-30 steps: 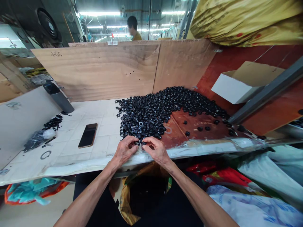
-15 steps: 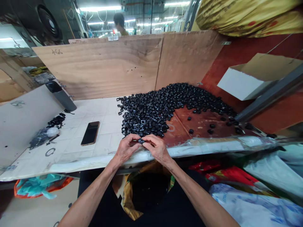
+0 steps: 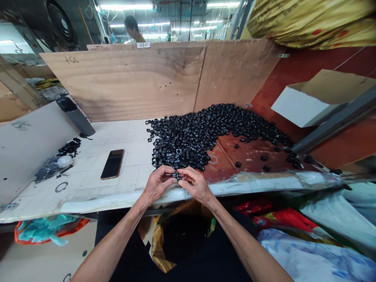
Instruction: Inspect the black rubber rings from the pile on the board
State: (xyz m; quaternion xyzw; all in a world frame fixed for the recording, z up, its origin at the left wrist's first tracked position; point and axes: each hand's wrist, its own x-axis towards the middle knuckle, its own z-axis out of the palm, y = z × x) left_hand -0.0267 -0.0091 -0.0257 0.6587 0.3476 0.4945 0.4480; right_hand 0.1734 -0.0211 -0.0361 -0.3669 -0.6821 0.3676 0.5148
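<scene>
Near the front edge of the table, my left hand (image 3: 158, 183) and my right hand (image 3: 194, 182) meet fingertip to fingertip. Pinched between them is a small black ring-like part (image 3: 176, 176), partly hidden by the fingers; whether it is one piece or two I cannot tell. Both hands are closed on it. Just beyond the fingers lies a large pile of small black ring-shaped parts (image 3: 188, 137), spreading to the back right. An open yellow sack (image 3: 158, 248) with a dark inside sits below the table edge, under my hands.
A phone (image 3: 112, 164) lies left of the pile. Farther left are a grey cylinder (image 3: 76, 117), black scraps and a clear bag (image 3: 48, 169). Wooden boards (image 3: 132, 82) wall the back; a white box (image 3: 305, 103) hangs at right. A person (image 3: 133, 29) is beyond the boards.
The black part has turned slightly between my fingertips, which stay in nearly the same place. The view has shifted a little, and the person in the background appears farther left.
</scene>
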